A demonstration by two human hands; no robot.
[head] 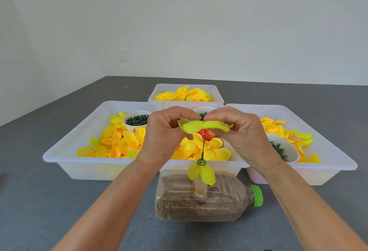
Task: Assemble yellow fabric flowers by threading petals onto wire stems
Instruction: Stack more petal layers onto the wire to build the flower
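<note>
Starting at the left, a white tray (65, 159) on the grey worktop (39, 201) holds loose yellow and orange petals (117, 143) and a paper cup (137, 120) of dark green bits. Behind the middle, a smaller tray (159, 91) carries finished flowers (185, 94). The left hand (161, 137) pinches one end of a yellow petal piece (201, 126), thumb and fingertips pressed together on the fabric. The right hand (243, 137) pinches the other end the same way, so each grip is closed on the petal and the piece is stretched flat between them, above the trays.

A thin green stem (203, 145) runs straight down from the middle of that piece to a green disc (201, 162), with 2 yellow petals (202, 173) hanging just under it. The stem's foot stands in a bottle (199, 197) lying on its side, filled with brown grains, green cap to the right. At the far right a third tray (338, 163) holds more petals and a bowl (286, 149) of green pieces.

The step in hand looks like threading: the petal's centre hole sits at the tip of the stem. Next, both hands would need to ease the piece down the wire evenly, keeping it level so the hole does not tear or snag, until it seats on the disc.
</note>
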